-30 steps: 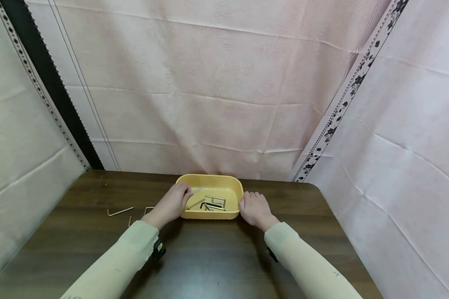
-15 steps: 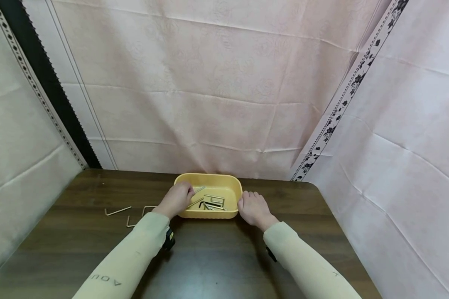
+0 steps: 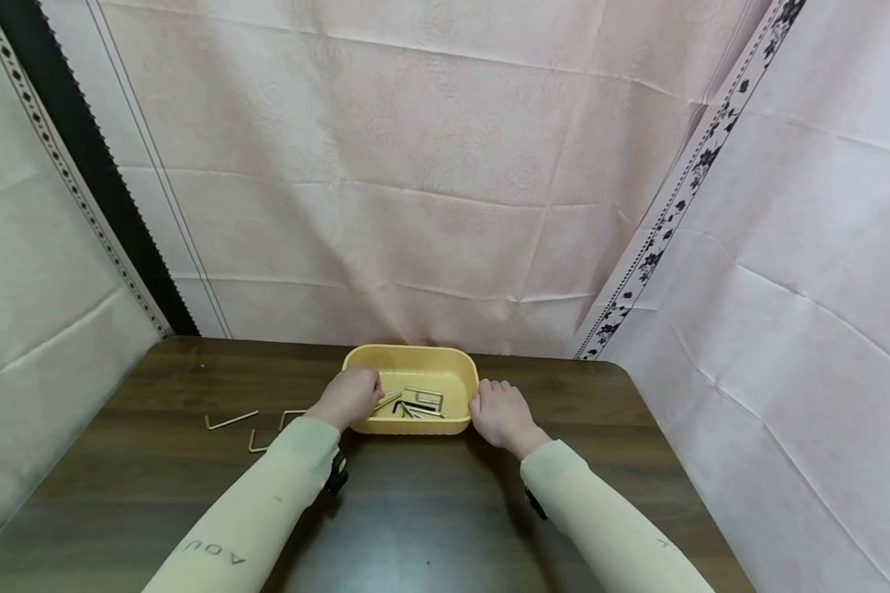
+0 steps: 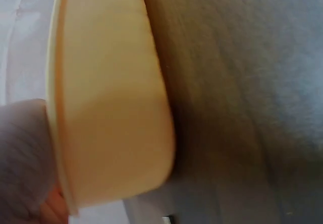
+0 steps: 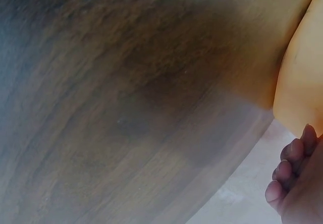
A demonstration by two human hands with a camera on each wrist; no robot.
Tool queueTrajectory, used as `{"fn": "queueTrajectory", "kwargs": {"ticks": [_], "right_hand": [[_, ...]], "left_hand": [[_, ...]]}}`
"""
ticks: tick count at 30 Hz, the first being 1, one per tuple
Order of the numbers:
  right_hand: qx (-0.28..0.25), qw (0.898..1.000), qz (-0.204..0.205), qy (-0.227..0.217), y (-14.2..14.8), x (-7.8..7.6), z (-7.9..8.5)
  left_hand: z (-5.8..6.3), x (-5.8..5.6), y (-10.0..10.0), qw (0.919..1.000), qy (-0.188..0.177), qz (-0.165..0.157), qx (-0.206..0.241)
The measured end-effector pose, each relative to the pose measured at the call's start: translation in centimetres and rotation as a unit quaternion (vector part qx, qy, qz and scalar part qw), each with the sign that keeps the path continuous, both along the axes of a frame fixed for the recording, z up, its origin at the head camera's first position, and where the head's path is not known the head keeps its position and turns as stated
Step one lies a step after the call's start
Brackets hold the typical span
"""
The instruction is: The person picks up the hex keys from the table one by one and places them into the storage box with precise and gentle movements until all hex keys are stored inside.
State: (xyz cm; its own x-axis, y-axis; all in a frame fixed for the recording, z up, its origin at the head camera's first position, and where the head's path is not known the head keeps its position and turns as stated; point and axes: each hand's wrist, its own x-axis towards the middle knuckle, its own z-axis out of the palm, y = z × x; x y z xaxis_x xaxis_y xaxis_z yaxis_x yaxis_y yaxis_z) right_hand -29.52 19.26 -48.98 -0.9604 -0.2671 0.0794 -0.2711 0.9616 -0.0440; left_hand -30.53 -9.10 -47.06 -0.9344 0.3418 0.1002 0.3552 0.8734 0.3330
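Note:
A yellow plastic tray (image 3: 415, 426) stands near the table's far edge, with several gold and silver L-shaped hex keys and one black hex key (image 3: 418, 405) lying inside. My left hand (image 3: 350, 395) reaches over the tray's left rim with fingers curled downward. A gold hex key (image 3: 393, 398) lies close by its fingertips; I cannot tell whether they still pinch it. On the opposite side, my right hand (image 3: 501, 412) holds the tray's right rim. Its curled fingers (image 5: 284, 169) show against the outer wall in the right wrist view.
Left of the tray, a long hex key (image 3: 231, 420) and two more, a short-armed hex key (image 3: 251, 445) and a partly hidden hex key (image 3: 291, 413), lie on the brown wooden table (image 3: 430, 511). A pale cloth (image 3: 415, 206) hangs behind the table.
The silvery hex key that stuck out from my left fingertips has dropped lower, beside another key in the tray. My left hand has dipped slightly. The right hand stays at the rim.

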Motion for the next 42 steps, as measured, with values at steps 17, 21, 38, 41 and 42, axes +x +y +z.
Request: {"fn": "queueTrajectory", "kwargs": {"ticks": [17,21,38,41,42], "right_hand": [[0.01,1.0,-0.006,-0.003,-0.2,0.0,0.1],[0.01,1.0,-0.008,-0.006,-0.3,0.0,0.2],[0.013,1.0,0.002,0.0,-0.1,0.0,0.2],[0.011,1.0,0.003,0.002,0.0,-0.1,0.1],[0.01,1.0,0.002,0.002,0.1,-0.1,0.1]], "left_hand": [[-0.7,-0.2,-0.5,0.998,0.011,-0.024,0.057],[-0.1,0.7,-1.5,0.995,0.023,-0.039,0.089],[-0.3,7.0,-11.9,0.9988,0.029,-0.033,0.023],[-0.8,7.5,-13.0,0.9995,0.011,-0.021,0.019],[-0.9,7.6,-13.2,0.9997,0.006,-0.017,0.018]]}}
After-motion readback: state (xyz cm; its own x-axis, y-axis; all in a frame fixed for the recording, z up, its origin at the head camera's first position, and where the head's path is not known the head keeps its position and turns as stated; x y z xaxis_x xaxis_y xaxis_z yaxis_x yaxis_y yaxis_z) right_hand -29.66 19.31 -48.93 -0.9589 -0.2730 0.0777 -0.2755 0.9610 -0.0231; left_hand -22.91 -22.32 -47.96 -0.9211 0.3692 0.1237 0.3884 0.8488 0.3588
